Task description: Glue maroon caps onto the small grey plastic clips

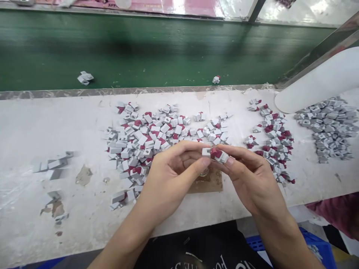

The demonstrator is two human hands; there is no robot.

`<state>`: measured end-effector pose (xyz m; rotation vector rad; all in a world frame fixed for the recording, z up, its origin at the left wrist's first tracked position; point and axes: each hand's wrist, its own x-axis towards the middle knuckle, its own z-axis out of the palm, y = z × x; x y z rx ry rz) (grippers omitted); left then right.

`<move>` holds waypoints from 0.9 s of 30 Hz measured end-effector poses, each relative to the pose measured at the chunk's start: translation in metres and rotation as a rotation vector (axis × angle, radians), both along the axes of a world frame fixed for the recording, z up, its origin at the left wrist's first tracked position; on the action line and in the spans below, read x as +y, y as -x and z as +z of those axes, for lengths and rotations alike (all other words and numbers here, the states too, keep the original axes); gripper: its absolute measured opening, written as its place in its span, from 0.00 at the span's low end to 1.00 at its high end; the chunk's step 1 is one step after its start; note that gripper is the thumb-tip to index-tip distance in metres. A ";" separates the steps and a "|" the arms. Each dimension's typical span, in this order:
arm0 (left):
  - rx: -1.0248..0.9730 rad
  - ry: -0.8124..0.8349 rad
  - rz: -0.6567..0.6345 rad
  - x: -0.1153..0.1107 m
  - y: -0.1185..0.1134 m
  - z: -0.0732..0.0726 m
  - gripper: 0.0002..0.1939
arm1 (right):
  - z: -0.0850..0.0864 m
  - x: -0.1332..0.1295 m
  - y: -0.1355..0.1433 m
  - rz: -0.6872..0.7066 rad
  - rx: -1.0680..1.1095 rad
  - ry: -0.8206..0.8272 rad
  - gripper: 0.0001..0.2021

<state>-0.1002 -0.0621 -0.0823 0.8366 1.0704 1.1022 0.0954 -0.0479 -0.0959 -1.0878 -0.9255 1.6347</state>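
Observation:
My left hand [168,175] is closed, pinching a small light grey plastic piece [206,152] with a notch in its face between thumb and fingers. Close beside it, my right hand [252,173] grips a grey-and-red plastic piece [220,154], its red end turned toward the grey one. The two pieces meet or nearly meet; I cannot tell whether they are joined. Below my hands lies a brown board [213,183] with a round shiny part, partly hidden. Behind my left hand spreads a large heap of grey-and-red pieces [157,138].
Right of my hands lies another grey-and-red pile [276,138], then a grey pile [331,127] near a white pipe [319,80]. Loose grey parts [57,162] lie left. A green belt [168,48] runs behind the table. A blue crate [319,246] and maroon cloth [336,213] show lower right.

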 end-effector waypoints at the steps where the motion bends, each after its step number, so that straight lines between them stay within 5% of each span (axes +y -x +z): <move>1: -0.008 0.003 -0.002 0.001 0.000 -0.001 0.05 | -0.001 -0.001 0.000 0.000 -0.002 0.001 0.07; 14: 0.364 -0.180 -0.055 0.010 0.022 0.000 0.06 | 0.019 0.024 0.001 0.222 -0.275 -0.224 0.11; 18: 0.604 -0.229 -0.019 0.067 0.048 0.006 0.07 | 0.018 0.096 0.020 0.329 -0.490 -0.319 0.15; 21: 0.877 -0.178 0.147 0.129 0.073 0.001 0.09 | 0.004 0.178 0.047 0.115 -0.826 -0.455 0.22; 24: 0.947 -0.124 0.183 0.184 0.097 -0.016 0.18 | -0.012 0.246 0.075 0.104 -0.960 -0.432 0.25; 27: 0.964 -0.168 0.156 0.220 0.115 -0.039 0.21 | -0.019 0.272 0.089 0.150 -0.898 -0.389 0.13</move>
